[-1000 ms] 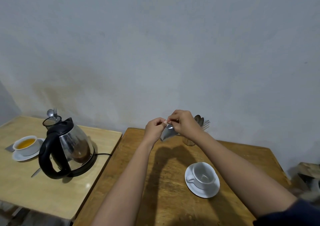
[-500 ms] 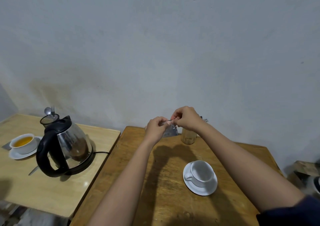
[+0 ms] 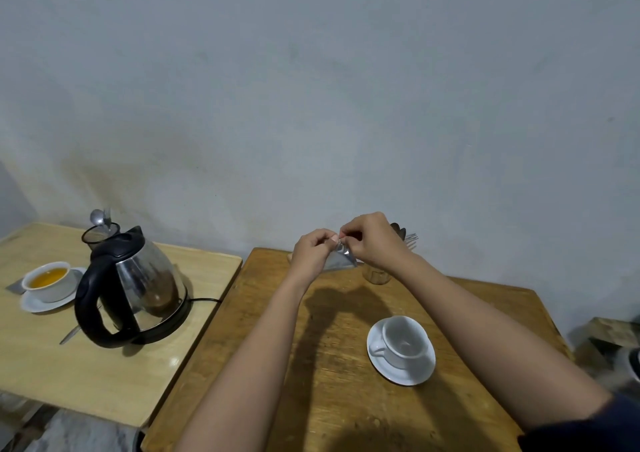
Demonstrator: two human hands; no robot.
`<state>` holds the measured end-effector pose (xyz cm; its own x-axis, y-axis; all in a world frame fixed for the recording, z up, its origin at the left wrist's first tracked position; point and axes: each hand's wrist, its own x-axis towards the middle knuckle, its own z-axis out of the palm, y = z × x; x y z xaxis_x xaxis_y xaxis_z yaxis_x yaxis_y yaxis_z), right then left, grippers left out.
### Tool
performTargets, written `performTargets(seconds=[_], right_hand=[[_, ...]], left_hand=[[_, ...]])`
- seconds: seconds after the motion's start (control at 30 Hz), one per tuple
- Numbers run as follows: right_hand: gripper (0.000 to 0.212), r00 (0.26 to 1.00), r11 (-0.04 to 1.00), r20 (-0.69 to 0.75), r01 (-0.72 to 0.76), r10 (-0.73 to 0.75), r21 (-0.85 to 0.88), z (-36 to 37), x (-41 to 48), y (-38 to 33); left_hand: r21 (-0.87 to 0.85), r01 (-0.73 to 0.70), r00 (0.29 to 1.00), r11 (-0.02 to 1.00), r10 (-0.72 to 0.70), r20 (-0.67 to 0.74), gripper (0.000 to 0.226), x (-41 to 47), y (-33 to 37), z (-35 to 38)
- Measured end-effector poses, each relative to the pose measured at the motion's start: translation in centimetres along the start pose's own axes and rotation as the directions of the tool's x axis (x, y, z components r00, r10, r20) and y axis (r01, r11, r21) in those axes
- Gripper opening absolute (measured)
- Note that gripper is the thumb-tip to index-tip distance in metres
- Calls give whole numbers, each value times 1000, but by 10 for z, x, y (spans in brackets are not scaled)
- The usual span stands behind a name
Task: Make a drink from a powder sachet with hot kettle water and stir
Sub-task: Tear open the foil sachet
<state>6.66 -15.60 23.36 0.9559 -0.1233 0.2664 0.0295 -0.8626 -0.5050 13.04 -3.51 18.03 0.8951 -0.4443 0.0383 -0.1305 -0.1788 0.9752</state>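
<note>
against a bare grey wall, over the far edge of a dark wooden table (image 3: 332, 365), the left hand (image 3: 311, 255) and right hand (image 3: 374, 243) both pinch the silvery sachet (image 3: 341, 261) at its top. it hangs below the fingertips, well beyond the empty white cup (image 3: 403, 340).

both hands' fingers (image 3: 341, 242) pinch a silvery sachet (image 3: 337, 261) above the wooden table (image 3: 332, 399) (empty white cup (image 3: 405, 340) nearby).

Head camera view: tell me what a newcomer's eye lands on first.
Both hands, left hand and right hand, pinch a silvery sachet above the dark table's far edge. Nearer stands an empty white cup on its saucer. On the paler left table, a steel kettle stands.
</note>
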Motion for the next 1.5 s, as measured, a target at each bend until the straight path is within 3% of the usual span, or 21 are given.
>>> performTargets(seconds=[0.2, 0.33, 0.6, 0.8, 0.93, 1.03, 1.17, 1.33, 1.5], right_hand=[[16, 961, 955, -48, 264, -272, -133, 12, -6, -1], [14, 943, 945, -104, 303, -317, -125, 15, -8, 1], [16, 916, 908, -25, 392, -400, -151, 23, -16, 8], [17, 891, 880, -18, 445, -454, -164, 24, -20, 12], [12, 933, 939, -125, 324, -337, -115, 18, -19, 11], [14, 962, 986, -235, 156, -139, 57, 10, -13, 11], [18, 968, 943, -248, 51, 34, 330, 3, -9, 5], [18, 979, 928, -201, 46, 32, 371, 2, -11, 4], [15, 985, 929, -167, 22, 43, 369, 6, -12, 8]], left_hand=[[-102, 71, 997, 992, -72, -3, 26, 2, -1, -4], [-99, 105, 993, 990, -111, -48, 25, 6, -3, -5], [-142, 170, 965, 975, -194, -175, 29, 14, -14, -14], [-186, 179, 958, 966, -214, -189, 31, 18, -21, -8], [-183, 102, 982, 978, -128, -138, 19, 11, -15, -8], [-198, 13, 1000, 980, -15, -11, 11, 0, -11, -12], [-204, 1, 990, 979, 27, 135, 15, -8, -8, -17], [-187, 35, 960, 982, 19, 278, 5, -14, 3, -17], [-90, -20, 983, 996, 36, 181, 7, -12, 2, -16]])
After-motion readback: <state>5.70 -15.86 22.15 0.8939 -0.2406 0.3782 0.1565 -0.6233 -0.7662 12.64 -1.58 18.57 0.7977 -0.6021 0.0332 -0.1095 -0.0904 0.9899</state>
